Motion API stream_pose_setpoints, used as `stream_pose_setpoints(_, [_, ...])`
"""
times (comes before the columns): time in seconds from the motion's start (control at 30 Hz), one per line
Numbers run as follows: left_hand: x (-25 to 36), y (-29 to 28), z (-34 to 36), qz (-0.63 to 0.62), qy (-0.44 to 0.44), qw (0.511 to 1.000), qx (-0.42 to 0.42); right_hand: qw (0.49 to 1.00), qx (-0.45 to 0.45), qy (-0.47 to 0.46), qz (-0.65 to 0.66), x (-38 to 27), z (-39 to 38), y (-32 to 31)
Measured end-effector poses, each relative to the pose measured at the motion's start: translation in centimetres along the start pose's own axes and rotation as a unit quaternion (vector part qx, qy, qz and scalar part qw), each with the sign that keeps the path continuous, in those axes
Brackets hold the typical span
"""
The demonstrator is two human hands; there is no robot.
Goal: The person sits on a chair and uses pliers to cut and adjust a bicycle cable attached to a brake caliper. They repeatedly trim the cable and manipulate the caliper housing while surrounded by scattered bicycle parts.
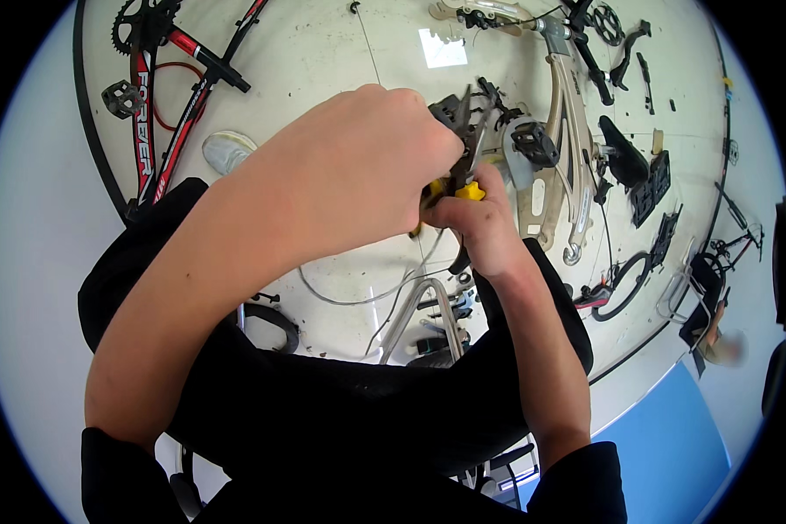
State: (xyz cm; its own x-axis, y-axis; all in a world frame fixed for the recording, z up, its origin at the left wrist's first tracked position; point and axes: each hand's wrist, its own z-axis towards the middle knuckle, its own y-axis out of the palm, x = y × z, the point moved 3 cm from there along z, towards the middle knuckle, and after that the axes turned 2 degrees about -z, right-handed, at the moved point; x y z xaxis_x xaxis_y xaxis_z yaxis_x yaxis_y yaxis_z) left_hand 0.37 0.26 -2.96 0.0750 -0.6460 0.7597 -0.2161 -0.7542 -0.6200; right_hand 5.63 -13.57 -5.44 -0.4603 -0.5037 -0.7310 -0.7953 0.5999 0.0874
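Observation:
My left hand (367, 166) is closed in a fist, its back turned up and its fingers mostly hidden. A black part (446, 112) shows just past its knuckles; its kind is unclear. Right beside it, my right hand (485, 223) is wrapped round pliers with yellow-and-black handles (471, 191). The pliers' metal jaws (478, 144) point up and away, close to the black part. A thin grey cable (349, 302) loops below the hands; where its ends go is hidden.
A beige bicycle frame (561, 113) with a black pedal (534, 144) lies at right. Near it are a black saddle (624, 153) and loose parts. A red-and-black frame (144, 131) lies at far left. Between my knees stands a metal tube leg (450, 319). Another person (716, 341) sits at far right.

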Motion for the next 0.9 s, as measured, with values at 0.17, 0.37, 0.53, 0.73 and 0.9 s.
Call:
stream_pose_setpoints(0.17, [-0.3,-0.1,0.1,0.003,0.001,1.0,-0.003,0.992,-0.082,0.053,0.083,1.3,0.4,-0.4])
stream_pose_setpoints(0.37, [-0.2,-0.3,0.3,-0.047,-0.027,0.998,-0.014,1.0,0.008,-0.012,0.015,0.8,0.1,0.0])
stream_pose_setpoints(0.53, [-0.2,-0.5,0.6,-0.093,-0.07,0.993,-0.03,0.996,-0.017,0.026,0.08,1.8,0.4,0.2])
stream_pose_setpoints(0.73, [-0.7,-0.8,0.8,-0.098,-0.068,0.992,-0.028,0.998,-0.018,0.042,0.036,1.8,0.6,0.1])
stream_pose_setpoints(0.9, [-0.4,-1.9,0.8,-0.125,-0.062,0.99,-0.011,0.997,-0.058,0.056,-0.014,0.6,0.4,-0.2])
